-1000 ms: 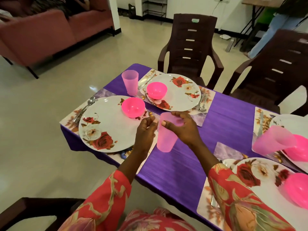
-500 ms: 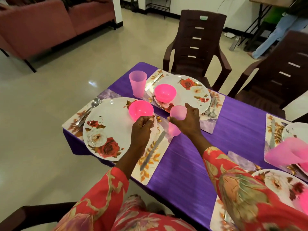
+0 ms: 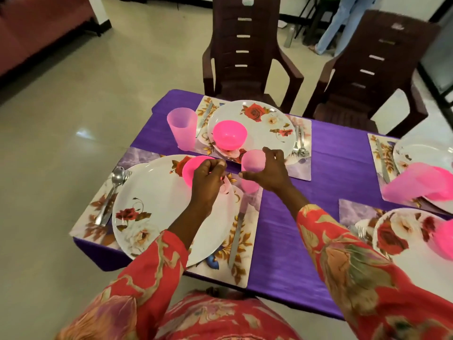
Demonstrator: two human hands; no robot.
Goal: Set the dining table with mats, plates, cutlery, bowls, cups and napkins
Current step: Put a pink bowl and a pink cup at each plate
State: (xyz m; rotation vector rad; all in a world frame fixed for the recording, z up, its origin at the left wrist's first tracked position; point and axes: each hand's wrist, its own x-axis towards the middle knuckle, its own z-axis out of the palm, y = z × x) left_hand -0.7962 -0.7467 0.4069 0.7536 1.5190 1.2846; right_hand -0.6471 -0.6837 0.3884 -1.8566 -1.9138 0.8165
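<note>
My right hand (image 3: 272, 173) grips a pale pink cup (image 3: 252, 163) from above and the side. The cup stands upright at the top right corner of the near-left floral mat (image 3: 242, 261), beside the flowered white plate (image 3: 152, 192). A bright pink bowl (image 3: 190, 170) sits on that plate's far edge. My left hand (image 3: 206, 182) hovers over the bowl with loosely curled fingers and nothing visible in them. A knife (image 3: 236, 236) lies to the right of the plate, a spoon (image 3: 115, 177) to its left.
The far-left setting has a pink cup (image 3: 182, 128), a plate (image 3: 269, 126) and a bowl (image 3: 229, 133). At the right lie more plates and a tilted pink cup (image 3: 416, 182). Two brown chairs (image 3: 245, 45) (image 3: 372, 69) stand behind the purple tablecloth (image 3: 331, 168). A person's legs (image 3: 343, 25) show beyond.
My right hand has carried the pink cup forward and down from mid-air to the mat corner by the near-left plate. My left hand moved along, from beside the cup to over the bowl.
</note>
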